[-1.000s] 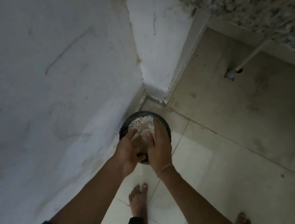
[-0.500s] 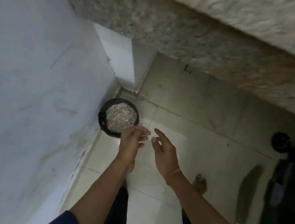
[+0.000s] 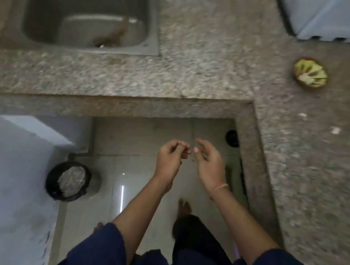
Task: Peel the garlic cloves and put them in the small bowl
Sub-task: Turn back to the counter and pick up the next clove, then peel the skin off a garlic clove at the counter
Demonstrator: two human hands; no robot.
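A small brown bowl holding pale peeled garlic cloves stands on the granite counter at the right. My left hand hangs over the floor below the counter edge, fingers curled shut with nothing visible in them. Beside it, almost touching, my right hand has its fingers loosely spread and holds nothing. A black bin full of whitish garlic skins sits on the floor at the lower left.
A steel sink is set into the counter at the top left. A pale blue appliance stands at the top right. The counter turns an L corner around me. A white wall borders the left. A black round object lies under the counter.
My hands were at the bin, dropping skins; both have lifted away and to the right. My view has swung up from the floor to the counter, sink and bowl.
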